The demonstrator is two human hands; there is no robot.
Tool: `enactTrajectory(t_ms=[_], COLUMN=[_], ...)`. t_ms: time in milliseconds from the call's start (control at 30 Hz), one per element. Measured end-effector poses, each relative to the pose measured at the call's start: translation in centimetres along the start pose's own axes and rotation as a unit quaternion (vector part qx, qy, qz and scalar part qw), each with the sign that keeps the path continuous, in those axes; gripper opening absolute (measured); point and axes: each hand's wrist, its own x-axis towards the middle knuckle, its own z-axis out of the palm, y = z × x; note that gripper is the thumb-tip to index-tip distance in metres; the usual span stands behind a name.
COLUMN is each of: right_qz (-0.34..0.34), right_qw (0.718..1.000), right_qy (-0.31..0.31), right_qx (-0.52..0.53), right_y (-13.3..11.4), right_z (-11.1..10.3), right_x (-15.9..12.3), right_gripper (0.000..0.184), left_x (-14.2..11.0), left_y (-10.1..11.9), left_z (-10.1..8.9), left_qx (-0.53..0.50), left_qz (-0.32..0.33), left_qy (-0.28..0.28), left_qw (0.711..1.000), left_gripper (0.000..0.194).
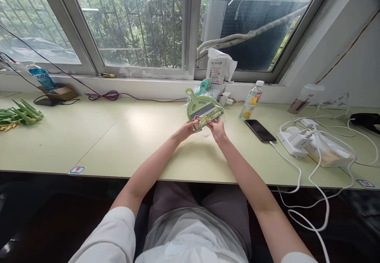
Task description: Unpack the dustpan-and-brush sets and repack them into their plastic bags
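A small green dustpan and brush set (203, 106) in clear plastic wrapping is held up over the table, its handle pointing up and left. My left hand (187, 130) is closed on its lower left edge, with the thumb on the front. On the lower right edge, my right hand (217, 127) grips the same pack. The dark bristles and a printed label face me. Close behind it, a stack of teal and pink dustpan handles (207, 83) shows, its lower part hidden by the pack.
To the right stand a drink bottle (252, 100), a phone (260, 130) and a power strip (292, 144) with loose white cables. A white box (218, 69) sits by the window. Leafy green stalks (22, 112) and a blue bottle (42, 77) are far left.
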Motion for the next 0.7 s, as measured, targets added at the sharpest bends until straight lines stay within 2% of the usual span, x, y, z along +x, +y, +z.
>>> enactTrajectory(t_ms=[67, 233, 400, 467, 500, 567, 633, 700], right_qz=[0.001, 0.024, 0.140, 0.156, 0.141, 0.057, -0.065, -0.158], right_qw=[1.000, 1.000, 0.985, 0.975, 0.974, 0.970, 0.949, 0.919], right_qy=[-0.002, -0.011, -0.098, -0.126, -0.117, -0.073, -0.038, -0.050], right_qx=[0.007, 0.013, -0.041, -0.096, -0.135, -0.224, -0.305, -0.358], right_y=[0.2, 0.5, -0.5, -1.0, -1.1, -1.4, -1.5, -1.5], right_z=[0.1, 0.1, -1.3, -2.1, -2.5, -3.0, -3.3, -3.3], right_x=[0.0, 0.2, 0.8, 1.2, 1.3, 1.6, 1.8, 1.8], right_gripper=[0.037, 0.036, 0.025, 0.018, 0.015, 0.011, 0.022, 0.038], left_x=[0.2, 0.8, 1.3, 1.5, 1.5, 1.6, 1.5, 1.4], left_y=[0.0, -0.4, -0.4, -0.1, 0.2, 0.7, 1.2, 1.6], left_z=[-0.2, -0.9, -1.9, -2.4, -2.8, -3.5, -4.4, -5.2], left_qx=[0.005, 0.043, 0.056, 0.041, 0.028, -0.001, -0.018, -0.017], left_qz=[0.007, 0.014, -0.011, -0.021, -0.021, -0.014, -0.006, -0.007], left_qy=[0.015, 0.097, 0.146, 0.168, 0.172, 0.180, 0.201, 0.225], left_qw=[1.000, 0.994, 0.988, 0.985, 0.984, 0.984, 0.979, 0.974], left_gripper=[0.029, 0.025, 0.026, 0.027, 0.029, 0.033, 0.036, 0.039])
